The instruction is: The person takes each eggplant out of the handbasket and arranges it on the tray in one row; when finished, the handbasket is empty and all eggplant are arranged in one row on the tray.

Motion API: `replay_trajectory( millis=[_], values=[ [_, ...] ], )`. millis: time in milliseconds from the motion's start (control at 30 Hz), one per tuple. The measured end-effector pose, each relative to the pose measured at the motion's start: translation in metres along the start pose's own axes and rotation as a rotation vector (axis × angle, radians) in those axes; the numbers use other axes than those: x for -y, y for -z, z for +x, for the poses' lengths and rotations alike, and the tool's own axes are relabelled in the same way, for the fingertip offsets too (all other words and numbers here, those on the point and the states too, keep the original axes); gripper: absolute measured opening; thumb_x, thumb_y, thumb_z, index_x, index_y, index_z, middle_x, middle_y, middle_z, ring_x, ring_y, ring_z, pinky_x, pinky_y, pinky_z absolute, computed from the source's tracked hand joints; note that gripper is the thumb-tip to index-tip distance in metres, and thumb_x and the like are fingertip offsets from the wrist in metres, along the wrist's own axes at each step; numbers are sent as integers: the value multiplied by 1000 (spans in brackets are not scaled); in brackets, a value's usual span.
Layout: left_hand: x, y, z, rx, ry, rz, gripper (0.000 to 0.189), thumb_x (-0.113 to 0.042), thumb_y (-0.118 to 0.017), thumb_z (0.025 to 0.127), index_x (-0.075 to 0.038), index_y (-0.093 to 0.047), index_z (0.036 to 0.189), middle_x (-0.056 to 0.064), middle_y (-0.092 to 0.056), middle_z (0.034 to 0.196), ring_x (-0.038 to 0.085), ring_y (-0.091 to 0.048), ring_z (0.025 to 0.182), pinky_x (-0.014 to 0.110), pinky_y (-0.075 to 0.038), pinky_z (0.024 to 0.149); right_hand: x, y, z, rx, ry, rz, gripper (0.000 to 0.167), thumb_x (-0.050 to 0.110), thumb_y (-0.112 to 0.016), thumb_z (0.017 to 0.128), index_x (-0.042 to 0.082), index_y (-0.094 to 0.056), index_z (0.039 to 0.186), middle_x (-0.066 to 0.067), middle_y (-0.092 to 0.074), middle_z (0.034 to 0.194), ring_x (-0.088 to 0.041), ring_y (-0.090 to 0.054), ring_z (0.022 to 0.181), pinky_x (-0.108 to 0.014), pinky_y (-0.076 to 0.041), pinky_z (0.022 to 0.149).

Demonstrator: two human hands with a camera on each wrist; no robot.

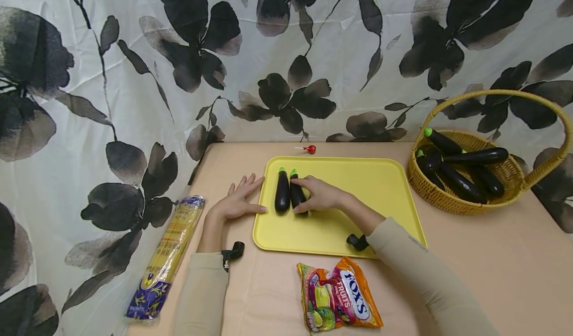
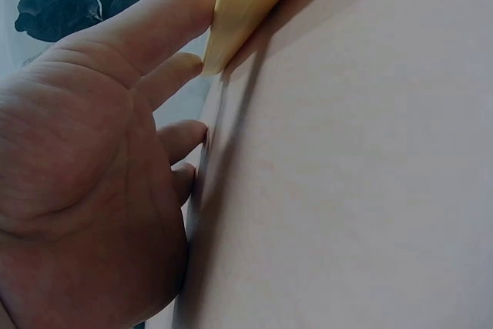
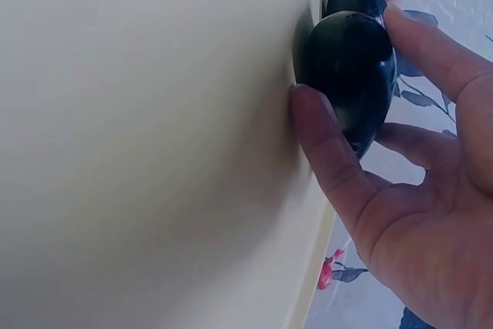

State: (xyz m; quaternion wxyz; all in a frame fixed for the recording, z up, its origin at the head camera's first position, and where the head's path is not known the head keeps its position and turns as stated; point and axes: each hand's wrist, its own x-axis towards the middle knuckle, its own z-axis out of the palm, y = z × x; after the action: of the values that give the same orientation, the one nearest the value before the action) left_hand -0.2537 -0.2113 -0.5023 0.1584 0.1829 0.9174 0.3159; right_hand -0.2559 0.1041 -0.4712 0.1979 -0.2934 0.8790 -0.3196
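Two dark eggplants point(image 1: 282, 191) with green stem ends lie side by side near the left end of a yellow tray point(image 1: 358, 181). My right hand point(image 1: 326, 195) holds the right-hand eggplant point(image 1: 297, 195), thumb on its near end and fingers along it. In the right wrist view, the held eggplant point(image 3: 347, 55) overlaps the other one behind it. My left hand point(image 1: 235, 204) is spread at the tray's left edge, its thumb on the rim. The left wrist view shows straight fingers against the tray's side point(image 2: 239, 17).
A wicker basket point(image 1: 423, 189) with several eggplants stands at the right. In front of the tray lies a Fox's candy bag point(image 1: 340, 296). A spaghetti pack point(image 1: 165, 259) lies along the left table edge. Behind the tray sits a small red object point(image 1: 310, 149).
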Motion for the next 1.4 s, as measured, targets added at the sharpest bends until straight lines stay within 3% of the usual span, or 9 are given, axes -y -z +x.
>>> replay_trajectory(
  millis=[333, 600, 967, 1400],
  values=[
    [0, 1, 0, 6, -5, 19, 117, -57, -88, 74, -29, -23, 167, 11, -1, 177, 34, 11, 163, 61, 16, 127, 0, -1, 3, -4, -8, 16, 96, 40, -86, 86, 12, -35, 163, -21, -48, 148, -27, -56, 110, -39, -49, 93],
    [0, 2, 0, 11, -13, 27, 119, -57, -89, 73, -29, -22, 168, 11, -1, 177, 34, 10, 163, 61, 15, 127, 3, -1, 3, 6, -5, 31, 98, 37, -88, 84, 11, -35, 163, -22, -46, 150, -20, -62, 95, -35, -53, 89],
    [0, 3, 0, 8, -13, 23, 120, -57, -90, 72, -30, -23, 167, 11, -1, 177, 35, 11, 163, 61, 16, 127, 4, -3, 7, 25, -13, 77, 96, 33, -87, 86, 13, -34, 163, -19, -44, 151, -20, -65, 101, -34, -56, 92],
    [1, 3, 1, 8, -13, 25, 119, -56, -90, 73, -30, -23, 167, 12, -1, 176, 36, 11, 162, 61, 16, 127, 5, -3, 10, 51, 20, 134, 91, 23, -84, 90, 8, -33, 163, -21, -44, 149, -17, -69, 100, -29, -58, 88]
  ],
)
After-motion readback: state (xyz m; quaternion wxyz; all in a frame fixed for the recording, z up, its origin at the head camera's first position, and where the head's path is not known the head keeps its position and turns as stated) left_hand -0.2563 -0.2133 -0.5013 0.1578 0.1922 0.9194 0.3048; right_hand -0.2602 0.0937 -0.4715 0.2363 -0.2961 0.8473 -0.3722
